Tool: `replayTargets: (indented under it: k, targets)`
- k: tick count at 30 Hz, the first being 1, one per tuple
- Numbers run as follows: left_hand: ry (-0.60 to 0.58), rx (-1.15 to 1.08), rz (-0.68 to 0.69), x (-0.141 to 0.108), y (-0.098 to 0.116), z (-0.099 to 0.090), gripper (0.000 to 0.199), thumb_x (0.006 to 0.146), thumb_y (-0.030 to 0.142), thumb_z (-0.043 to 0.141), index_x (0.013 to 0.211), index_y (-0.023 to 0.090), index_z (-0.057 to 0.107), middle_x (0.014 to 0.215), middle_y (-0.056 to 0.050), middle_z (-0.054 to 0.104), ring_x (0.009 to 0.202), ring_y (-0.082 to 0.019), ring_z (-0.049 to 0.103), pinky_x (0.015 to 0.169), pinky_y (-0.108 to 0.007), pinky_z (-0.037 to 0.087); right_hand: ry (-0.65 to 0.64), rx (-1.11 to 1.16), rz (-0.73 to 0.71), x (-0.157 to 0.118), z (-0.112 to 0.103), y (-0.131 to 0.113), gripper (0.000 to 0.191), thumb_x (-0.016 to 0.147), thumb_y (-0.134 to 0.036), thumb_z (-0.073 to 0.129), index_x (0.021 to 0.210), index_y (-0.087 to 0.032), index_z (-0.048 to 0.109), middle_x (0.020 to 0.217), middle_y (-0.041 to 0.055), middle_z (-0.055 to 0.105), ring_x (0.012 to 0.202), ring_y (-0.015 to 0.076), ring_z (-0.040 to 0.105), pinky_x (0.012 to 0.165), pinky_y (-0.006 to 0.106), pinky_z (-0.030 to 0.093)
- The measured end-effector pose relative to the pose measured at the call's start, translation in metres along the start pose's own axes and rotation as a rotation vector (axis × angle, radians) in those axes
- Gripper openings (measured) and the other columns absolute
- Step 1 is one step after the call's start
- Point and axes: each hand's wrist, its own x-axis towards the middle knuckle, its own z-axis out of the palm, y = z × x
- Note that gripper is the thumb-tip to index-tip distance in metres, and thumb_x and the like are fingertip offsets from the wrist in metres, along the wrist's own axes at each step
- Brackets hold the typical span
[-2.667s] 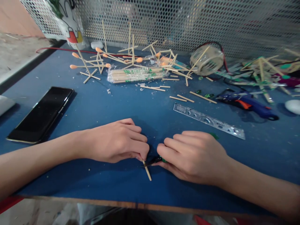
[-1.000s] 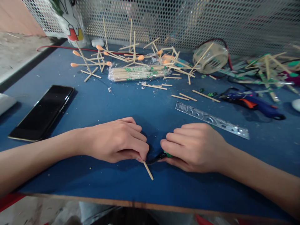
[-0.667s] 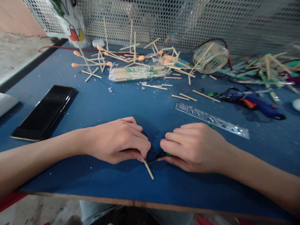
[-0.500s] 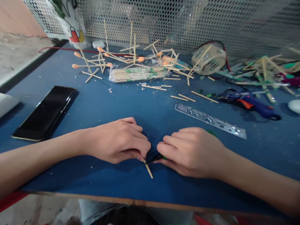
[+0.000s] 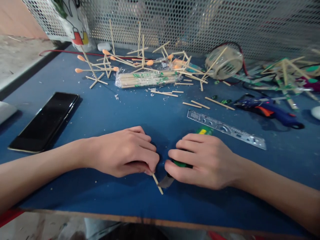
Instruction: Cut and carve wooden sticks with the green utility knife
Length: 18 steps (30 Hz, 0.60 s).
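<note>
My left hand (image 5: 135,151) pinches a thin wooden stick (image 5: 157,184) between thumb and forefinger, and the stick's bare end points toward the table's front edge. Closed around a green utility knife (image 5: 205,130) is my right hand (image 5: 200,161); the fingers hide most of its handle. The knife's blade (image 5: 166,181) reaches left from under the right forefinger, its tip at the stick, touching or very close to it. Both hands rest low over the blue table (image 5: 120,196).
A clear ruler (image 5: 226,129) lies beyond my right hand, with a blue glue gun (image 5: 271,111) behind it. Left is a black phone (image 5: 45,121). Farther back are wrapped sticks (image 5: 147,79), loose sticks (image 5: 163,94), stick frames with orange-tipped swabs (image 5: 95,71) and a clear round container (image 5: 224,62).
My right hand has turned, so the blade's flat side and the knife's green rear end now show. The blade has shifted toward the stick's near end. My left hand keeps its pinch.
</note>
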Motion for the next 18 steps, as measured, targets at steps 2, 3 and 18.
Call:
replayTargets:
  k: [2, 3, 18]
  targets:
    - [-0.002, -0.009, -0.005, 0.0, -0.0002, 0.0002, 0.015, 0.104, 0.021, 0.053, 0.096, 0.024, 0.065, 0.088, 0.001, 0.07, 0.083, -0.015, 0.061, 0.088, -0.034, 0.035, -0.002, 0.014, -0.029, 0.0019, -0.0001, -0.0017, 0.022, 0.102, -0.028, 0.046, 0.091, -0.024, 0.064, 0.07, -0.0038, 0.059, 0.061, 0.0142, 0.041, 0.059, 0.032, 0.026]
    - [-0.003, -0.012, -0.005, 0.0, -0.0002, 0.0003, 0.015, 0.104, 0.022, 0.052, 0.096, 0.024, 0.065, 0.088, 0.0, 0.07, 0.083, -0.015, 0.061, 0.089, -0.034, 0.035, -0.002, 0.016, -0.024, 0.0027, -0.0001, -0.0024, 0.027, 0.104, -0.03, 0.044, 0.087, -0.023, 0.064, 0.067, -0.0033, 0.057, 0.06, 0.0148, 0.04, 0.058, 0.033, 0.025]
    - [0.003, -0.005, -0.006, -0.0008, 0.0003, 0.0011, 0.014, 0.104, 0.021, 0.054, 0.096, 0.024, 0.065, 0.087, 0.001, 0.069, 0.083, -0.015, 0.061, 0.089, -0.032, 0.035, -0.045, -0.031, -0.01, 0.0056, -0.0041, -0.0055, 0.024, 0.102, -0.033, 0.051, 0.084, -0.022, 0.064, 0.066, -0.0037, 0.056, 0.061, 0.0144, 0.041, 0.06, 0.033, 0.022]
